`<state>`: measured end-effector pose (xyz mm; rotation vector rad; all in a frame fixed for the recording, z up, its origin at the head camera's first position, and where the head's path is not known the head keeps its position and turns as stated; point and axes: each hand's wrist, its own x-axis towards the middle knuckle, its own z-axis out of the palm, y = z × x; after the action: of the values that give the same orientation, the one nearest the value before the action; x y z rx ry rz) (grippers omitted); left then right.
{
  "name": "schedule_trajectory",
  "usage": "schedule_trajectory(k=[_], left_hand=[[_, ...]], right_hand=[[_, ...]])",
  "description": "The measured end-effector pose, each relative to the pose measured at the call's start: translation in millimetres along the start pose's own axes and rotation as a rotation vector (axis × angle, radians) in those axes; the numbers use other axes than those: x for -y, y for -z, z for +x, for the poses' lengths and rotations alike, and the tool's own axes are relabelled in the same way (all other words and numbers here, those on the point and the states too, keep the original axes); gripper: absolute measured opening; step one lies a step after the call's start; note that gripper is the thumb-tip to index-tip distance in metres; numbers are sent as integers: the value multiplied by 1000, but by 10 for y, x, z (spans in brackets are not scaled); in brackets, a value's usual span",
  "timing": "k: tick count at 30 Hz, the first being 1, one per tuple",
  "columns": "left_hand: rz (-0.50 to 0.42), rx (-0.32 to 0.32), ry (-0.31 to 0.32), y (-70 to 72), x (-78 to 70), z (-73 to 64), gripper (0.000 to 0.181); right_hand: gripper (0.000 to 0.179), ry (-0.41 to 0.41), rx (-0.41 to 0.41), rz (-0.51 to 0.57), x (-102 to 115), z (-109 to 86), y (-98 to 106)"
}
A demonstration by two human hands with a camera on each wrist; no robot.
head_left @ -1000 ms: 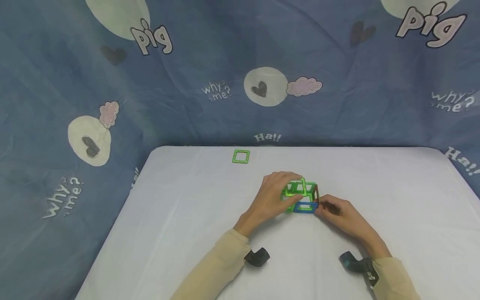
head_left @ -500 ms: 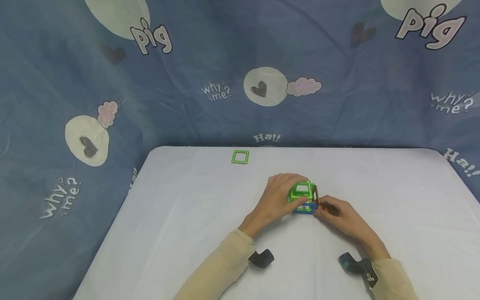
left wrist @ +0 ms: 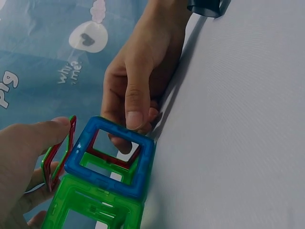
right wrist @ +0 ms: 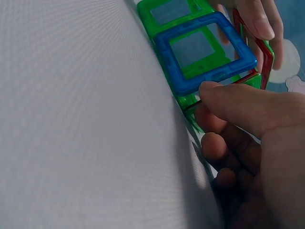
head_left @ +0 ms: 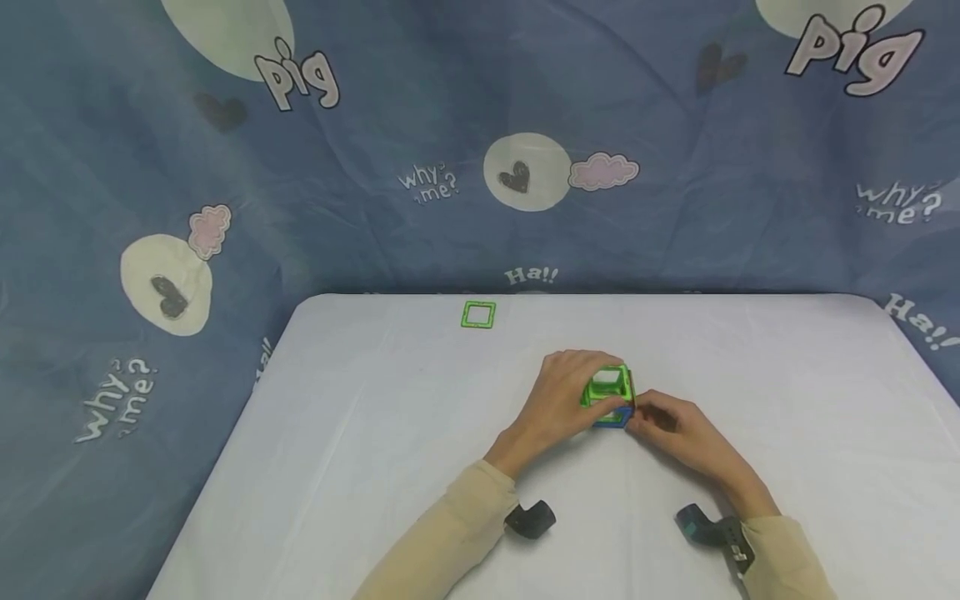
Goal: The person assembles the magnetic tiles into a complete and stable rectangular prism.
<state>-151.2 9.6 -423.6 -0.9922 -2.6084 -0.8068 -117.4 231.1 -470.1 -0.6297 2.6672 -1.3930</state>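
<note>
Square magnetic tiles stand joined in a small boxlike frame on the white table. A blue tile point(left wrist: 80, 147) forms its near side, beside a green tile point(left wrist: 102, 190); red edges show behind. My left hand point(head_left: 558, 396) reaches over the top and grips a tilted square tile with red and green edges point(right wrist: 269, 59) between thumb and fingers. That tile is close above the frame; contact cannot be told. From the right, my right hand point(head_left: 686, 429) pinches the frame's near right corner, thumb against the blue tile's edge. The frame's left part is hidden by my left hand.
One loose green square tile point(head_left: 465, 315) lies flat near the back edge of the white table point(head_left: 375, 400). A blue printed cloth point(head_left: 420, 100) hangs behind the table. Dark wrist cameras point(head_left: 532, 520) sit by both sleeves.
My left hand has moved a little to the right and slightly nearer, bringing its tile over the box frame. My right hand has stayed at the corner.
</note>
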Motion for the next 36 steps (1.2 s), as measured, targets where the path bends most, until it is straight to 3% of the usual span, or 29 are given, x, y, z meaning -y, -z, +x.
schedule_trajectory(k=[19, 36], left_hand=[[27, 57, -8, -45, 20, 32, 43], [7, 59, -4, -62, 52, 12, 39]], right_hand=[[16, 12, -8, -8, -15, 14, -17], [17, 25, -12, -36, -34, 24, -25]])
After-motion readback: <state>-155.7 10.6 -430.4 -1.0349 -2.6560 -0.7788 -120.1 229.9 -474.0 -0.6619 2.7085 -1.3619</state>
